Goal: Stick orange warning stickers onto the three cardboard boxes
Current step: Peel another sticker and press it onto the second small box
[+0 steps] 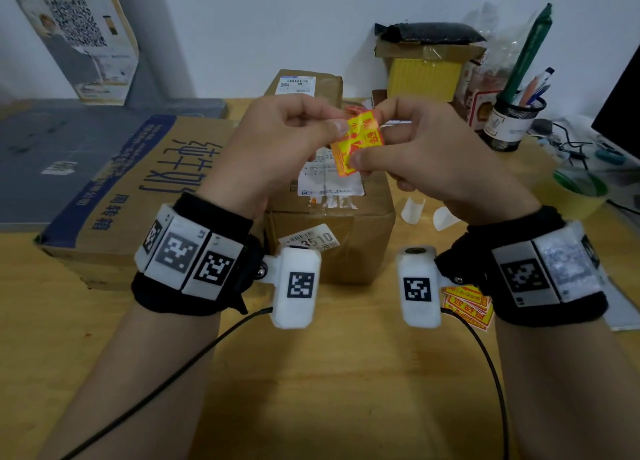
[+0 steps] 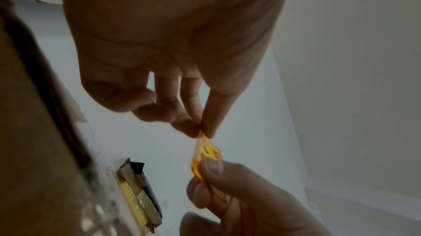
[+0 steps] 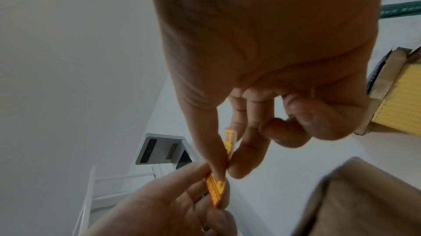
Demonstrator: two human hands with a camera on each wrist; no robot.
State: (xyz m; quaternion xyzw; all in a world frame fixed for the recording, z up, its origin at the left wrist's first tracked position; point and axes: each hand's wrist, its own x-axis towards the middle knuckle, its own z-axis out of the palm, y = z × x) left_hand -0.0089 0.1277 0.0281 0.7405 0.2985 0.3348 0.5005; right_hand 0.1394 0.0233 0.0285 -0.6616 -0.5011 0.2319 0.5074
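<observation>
Both hands pinching one sticker above taped box, spare stickers nearby

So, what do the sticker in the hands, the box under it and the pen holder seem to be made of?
Sticker: thin glossy paper or film, probably; it curls and creases between the left hand and the right hand.
Box: brown cardboard, matte, with clear tape and paper labels on top.
Pen holder: black mesh, likely metal; the fine grid shows.
</observation>
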